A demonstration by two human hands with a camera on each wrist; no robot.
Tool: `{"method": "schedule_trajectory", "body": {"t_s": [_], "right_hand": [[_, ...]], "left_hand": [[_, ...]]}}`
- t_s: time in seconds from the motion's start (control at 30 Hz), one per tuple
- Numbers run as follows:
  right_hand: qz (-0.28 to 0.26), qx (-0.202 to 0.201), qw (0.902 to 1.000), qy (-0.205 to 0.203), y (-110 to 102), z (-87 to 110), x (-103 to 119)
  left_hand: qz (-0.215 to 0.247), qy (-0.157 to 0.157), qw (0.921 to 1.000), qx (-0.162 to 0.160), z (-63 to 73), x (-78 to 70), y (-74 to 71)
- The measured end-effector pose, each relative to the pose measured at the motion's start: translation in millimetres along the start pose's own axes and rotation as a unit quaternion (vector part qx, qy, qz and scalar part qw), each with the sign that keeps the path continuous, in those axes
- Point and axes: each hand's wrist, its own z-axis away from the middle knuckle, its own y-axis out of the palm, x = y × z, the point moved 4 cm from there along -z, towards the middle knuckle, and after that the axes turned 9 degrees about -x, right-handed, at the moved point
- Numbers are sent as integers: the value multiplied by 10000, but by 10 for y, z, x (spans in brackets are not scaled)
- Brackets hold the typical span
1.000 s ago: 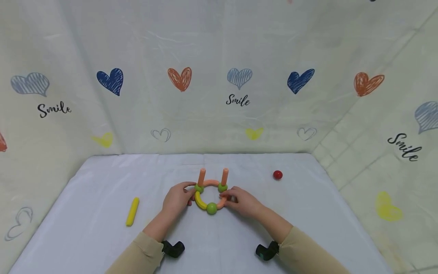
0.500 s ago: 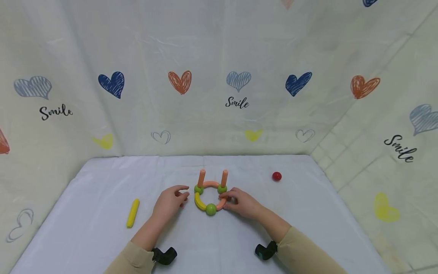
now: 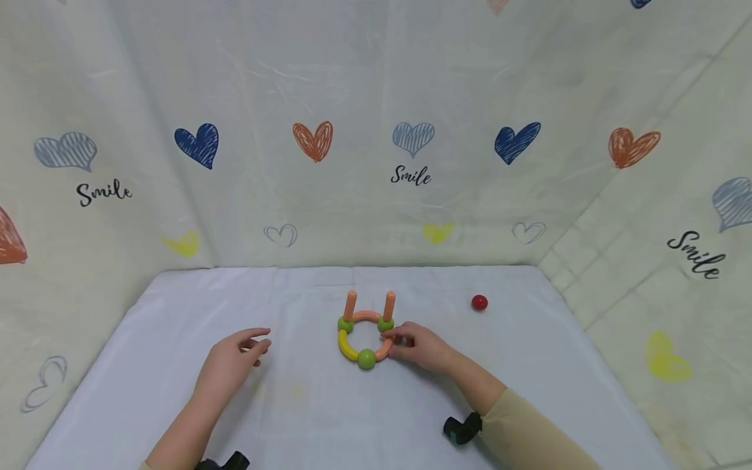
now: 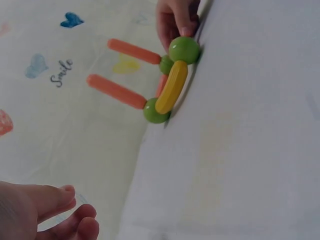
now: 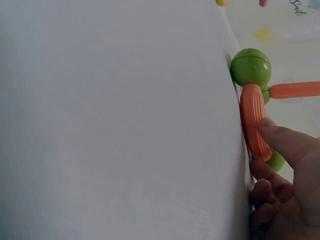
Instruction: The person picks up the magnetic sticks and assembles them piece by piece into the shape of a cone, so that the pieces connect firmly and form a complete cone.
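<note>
A ring of curved sticks joined by green balls (image 3: pixel 367 359) lies on the white cloth, with two straight orange sticks (image 3: pixel 350 305) standing up from it. Its left side is a yellow curved stick (image 4: pixel 172 87). My right hand (image 3: pixel 423 349) pinches the orange curved stick (image 5: pixel 254 120) on the ring's right side, thumb on its ribbed face. Well to the left of the ring, my left hand (image 3: pixel 226 365) hovers with relaxed fingers and nothing between them. The straight yellow stick seen earlier on the left is hidden by that hand and forearm.
A small red ball (image 3: pixel 479 302) lies at the back right of the table (image 3: pixel 329 418). Behind the table hangs a pale curtain (image 3: pixel 352 78) printed with hearts. Black wrist cameras (image 3: pixel 462 429) sit on both wrists.
My left hand has let go of the ring and moved left and toward me, over the spot of the straight yellow stick. The right hand keeps its grip; the ring stays put.
</note>
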Motion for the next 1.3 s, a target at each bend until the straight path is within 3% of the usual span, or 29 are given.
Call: {"method": "schedule_trajectory", "body": {"t_s": [0.2, 0.47, 0.7, 1.0, 1.3], "right_hand": [[-126, 35, 9999, 81, -20, -24, -5], [-6, -86, 9998, 192, -26, -48, -26], [-90, -92, 9992, 377, -52, -37, -9], [-192, -68, 9990, 398, -27, -14, -46], [-127, -72, 9987, 480, -12, -7, -24]], "left_hand": [[-205, -4, 9997, -139, 66, 177, -198], [-602, 45, 9977, -294, 51, 329, -311], [-973, 89, 9949, -245, -36, 377, -299], [-1396, -180, 9896, 297, -195, 479, -182], [-1517, -55, 9879, 326, -226, 512, -131]]}}
